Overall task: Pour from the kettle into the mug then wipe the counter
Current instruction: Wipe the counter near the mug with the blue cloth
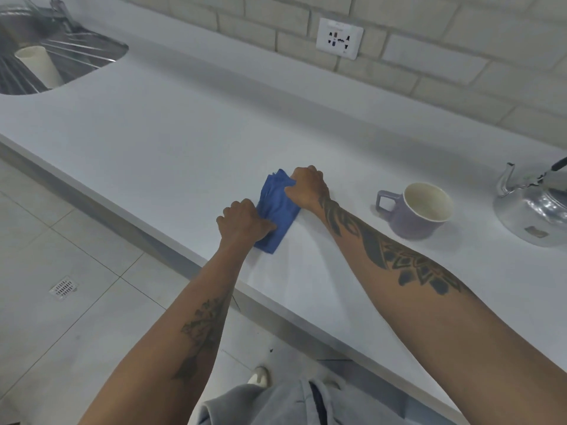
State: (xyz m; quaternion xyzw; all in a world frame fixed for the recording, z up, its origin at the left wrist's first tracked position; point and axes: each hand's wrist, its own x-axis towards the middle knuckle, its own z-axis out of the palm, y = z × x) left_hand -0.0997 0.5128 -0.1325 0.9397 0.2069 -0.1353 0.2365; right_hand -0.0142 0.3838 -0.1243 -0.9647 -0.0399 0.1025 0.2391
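A folded blue cloth (277, 210) lies on the white counter (171, 142) near its front edge. My left hand (242, 220) grips the cloth's near end, and my right hand (308, 187) grips its far end. To the right stands a lilac mug (418, 211) with a cream inside, its handle pointing left. Beyond the mug, at the right edge of the view, sits a shiny metal kettle (535, 210) with its spout toward the mug.
A steel sink with a draining rack (76, 53) is set into the counter at the far left, with a cream cup (40, 64) lying in it. A wall socket (339, 38) sits in the brick wall behind. Tiled floor with a drain (63, 286) lies below the counter's edge.
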